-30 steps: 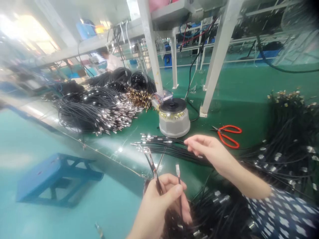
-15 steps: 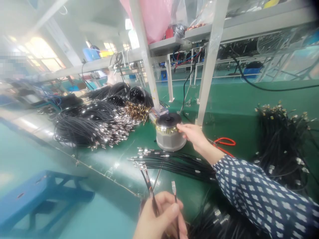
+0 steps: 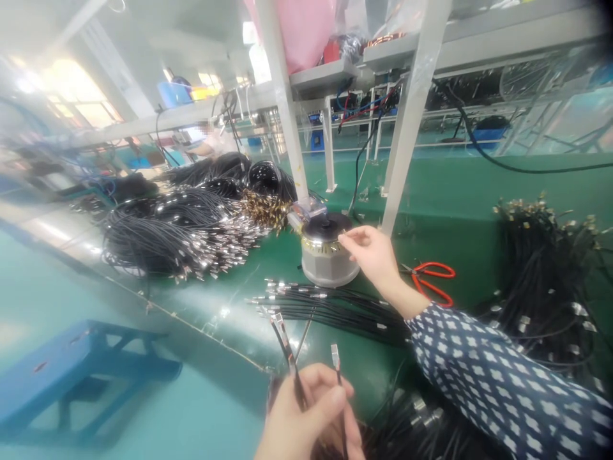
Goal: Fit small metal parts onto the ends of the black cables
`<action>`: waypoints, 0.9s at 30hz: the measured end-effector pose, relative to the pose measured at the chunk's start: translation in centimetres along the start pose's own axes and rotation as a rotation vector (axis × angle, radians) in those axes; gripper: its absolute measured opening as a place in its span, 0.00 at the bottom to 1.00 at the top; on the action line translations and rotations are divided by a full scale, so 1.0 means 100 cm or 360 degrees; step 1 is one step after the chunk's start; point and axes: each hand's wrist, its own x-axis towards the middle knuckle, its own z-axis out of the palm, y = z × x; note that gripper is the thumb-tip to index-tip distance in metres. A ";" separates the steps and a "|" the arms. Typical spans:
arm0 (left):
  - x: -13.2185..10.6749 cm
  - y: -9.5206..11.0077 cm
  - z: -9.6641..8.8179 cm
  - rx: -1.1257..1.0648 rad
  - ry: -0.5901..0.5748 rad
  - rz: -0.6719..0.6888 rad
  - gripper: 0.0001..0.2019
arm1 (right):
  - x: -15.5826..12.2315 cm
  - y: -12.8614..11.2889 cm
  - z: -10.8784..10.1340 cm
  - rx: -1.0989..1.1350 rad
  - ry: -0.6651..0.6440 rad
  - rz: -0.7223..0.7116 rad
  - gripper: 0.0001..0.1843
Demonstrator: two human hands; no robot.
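Right hand (image 3: 374, 257) shifted from cable bundle (image 3: 330, 305) to round feeder (image 3: 330, 266), fingers together; left hand (image 3: 311, 412) clamped a likely light, bendy cable (image 3: 340, 378), best gripped below its metal tip (image 3: 335, 355).

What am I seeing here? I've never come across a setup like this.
There is no robot: just one person at work with two bare hands, seen by a camera worn on that person's head. The left hand holds a few metal-tipped cables. The right hand is at the upper rim of a grey drum with a black top; whether it pinches anything is too small to tell. On the green surface lie scissors with red handles, a cable row in front of the drum, and bigger cable piles to either side. A blue stool stands nearby.
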 end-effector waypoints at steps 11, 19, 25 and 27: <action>-0.008 0.008 0.014 0.0010 0.0177 0.0101 0.13 | -0.055 -0.054 -0.024 0.0044 -0.0566 -0.0264 0.05; -0.018 0.009 0.026 0.0097 0.0360 0.0242 0.17 | -0.117 -0.036 -0.062 0.0559 -0.1267 0.0623 0.11; -0.023 0.008 0.027 0.0139 0.0277 0.0265 0.15 | -0.121 -0.038 -0.062 0.0427 -0.1301 0.0529 0.09; -0.024 0.007 0.027 0.0139 0.0285 0.0262 0.15 | -0.121 -0.038 -0.062 0.0414 -0.1291 0.0504 0.09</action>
